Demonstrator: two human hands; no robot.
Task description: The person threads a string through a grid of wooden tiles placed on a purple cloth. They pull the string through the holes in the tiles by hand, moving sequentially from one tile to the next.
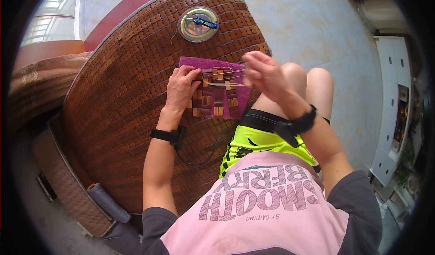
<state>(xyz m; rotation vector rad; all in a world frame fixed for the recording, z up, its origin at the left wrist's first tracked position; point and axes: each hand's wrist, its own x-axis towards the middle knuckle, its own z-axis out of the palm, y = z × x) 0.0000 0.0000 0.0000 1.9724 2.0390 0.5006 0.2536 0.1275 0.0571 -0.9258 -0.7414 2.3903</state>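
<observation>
Below, I see a brown woven bamboo-tile mat (131,73) beside pale marbled floor (317,33).
Left hand (181,88) presses wooden-block weave (216,96) on purple felt cloth (192,63); right hand (263,73) pinches thread (235,76).

Two hands (181,89), one purple cloth (240,98), one round tin (198,24), perhaps five strands (235,76).
</observation>
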